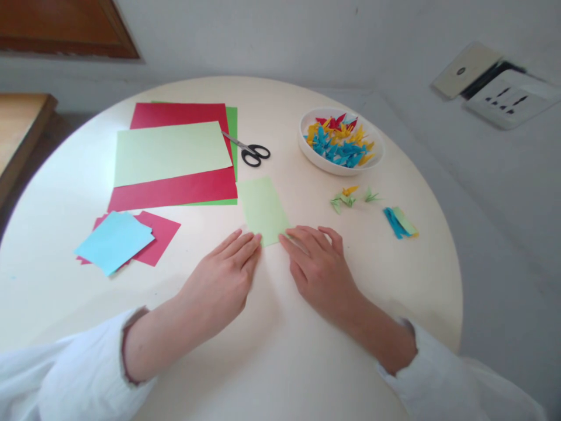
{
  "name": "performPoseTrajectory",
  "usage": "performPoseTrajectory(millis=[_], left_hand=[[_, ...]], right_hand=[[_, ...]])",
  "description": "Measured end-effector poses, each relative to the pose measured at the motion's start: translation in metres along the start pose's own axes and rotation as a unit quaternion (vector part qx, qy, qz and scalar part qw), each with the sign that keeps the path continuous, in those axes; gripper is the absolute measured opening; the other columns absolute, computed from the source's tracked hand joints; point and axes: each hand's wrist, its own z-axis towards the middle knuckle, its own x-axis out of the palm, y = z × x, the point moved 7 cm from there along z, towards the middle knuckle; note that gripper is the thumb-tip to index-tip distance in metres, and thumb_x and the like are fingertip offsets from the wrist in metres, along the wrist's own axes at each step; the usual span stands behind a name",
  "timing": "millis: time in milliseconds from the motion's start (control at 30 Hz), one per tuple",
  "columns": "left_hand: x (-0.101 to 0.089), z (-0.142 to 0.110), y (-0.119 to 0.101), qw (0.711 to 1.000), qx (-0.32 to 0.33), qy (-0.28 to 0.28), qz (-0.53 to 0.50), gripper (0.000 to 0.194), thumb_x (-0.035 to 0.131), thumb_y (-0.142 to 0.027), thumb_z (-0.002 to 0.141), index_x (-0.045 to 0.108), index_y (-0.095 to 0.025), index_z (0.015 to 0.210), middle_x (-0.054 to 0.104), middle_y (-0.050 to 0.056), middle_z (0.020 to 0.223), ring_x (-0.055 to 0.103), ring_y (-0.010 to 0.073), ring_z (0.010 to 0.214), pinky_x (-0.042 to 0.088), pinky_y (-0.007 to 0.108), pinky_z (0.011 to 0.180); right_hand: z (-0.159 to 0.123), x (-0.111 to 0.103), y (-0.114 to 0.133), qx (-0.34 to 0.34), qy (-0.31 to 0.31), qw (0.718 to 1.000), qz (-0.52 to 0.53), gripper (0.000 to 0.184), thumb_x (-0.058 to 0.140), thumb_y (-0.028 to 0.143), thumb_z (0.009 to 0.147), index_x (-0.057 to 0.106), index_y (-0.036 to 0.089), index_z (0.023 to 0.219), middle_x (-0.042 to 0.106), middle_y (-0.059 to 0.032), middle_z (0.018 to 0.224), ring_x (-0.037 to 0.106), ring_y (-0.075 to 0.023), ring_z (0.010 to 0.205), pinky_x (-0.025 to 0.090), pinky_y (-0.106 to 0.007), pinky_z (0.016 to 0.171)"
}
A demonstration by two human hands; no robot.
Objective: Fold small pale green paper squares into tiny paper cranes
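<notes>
A small pale green paper sheet (263, 209) lies flat in the middle of the round white table (280, 362). My left hand (219, 283) rests palm down, fingers stretched out together, with the fingertips touching the sheet's near left corner. My right hand (318, 269) also lies flat with fingers extended, its fingertips on the sheet's near right corner. Neither hand grips anything.
Large sheets in pale green (170, 152), red (175, 190) and bright green lie stacked at the back left, with black-handled scissors (249, 151) beside them. Light blue (114, 241) and red squares lie left. A white bowl (342, 166) holds folded paper pieces; loose folded pieces (348, 197) and strips (400, 222) lie right.
</notes>
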Motion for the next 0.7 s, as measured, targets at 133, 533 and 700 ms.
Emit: performPoseTrajectory(millis=[133,533,700], left_hand=[[0.0,0.001,-0.001,1.0,0.002,0.001,0.008,0.04,0.035,-0.007,0.082,0.06,-0.003,0.114,0.06,0.019,0.12,0.054,0.0262,0.114,0.042,0.044,0.102],[-0.005,0.003,-0.002,0.998,0.017,-0.031,0.046,0.033,0.04,-0.008,0.082,0.064,-0.003,0.103,0.065,0.018,0.113,0.06,0.0248,0.105,0.046,0.039,0.097],[-0.008,0.008,0.006,0.996,-0.022,-0.082,-0.013,0.026,0.04,-0.014,0.088,0.065,-0.009,0.091,0.069,0.012,0.098,0.064,0.0208,0.089,0.05,0.038,0.089]], right_hand=[[0.004,0.005,0.016,-0.026,0.018,1.0,0.003,0.034,0.043,0.014,0.087,0.057,0.02,0.117,0.06,-0.0096,0.119,0.049,-0.0216,0.114,0.029,-0.044,0.098],[-0.009,-0.008,-0.022,0.045,-0.017,0.997,-0.061,0.032,0.047,0.007,0.081,0.065,0.021,0.103,0.061,-0.0072,0.123,0.05,-0.027,0.115,0.027,-0.054,0.101],[-0.007,-0.009,-0.026,0.043,-0.06,0.997,-0.012,0.03,0.046,0.007,0.081,0.065,0.019,0.101,0.067,-0.0062,0.111,0.058,-0.0223,0.105,0.032,-0.049,0.1]])
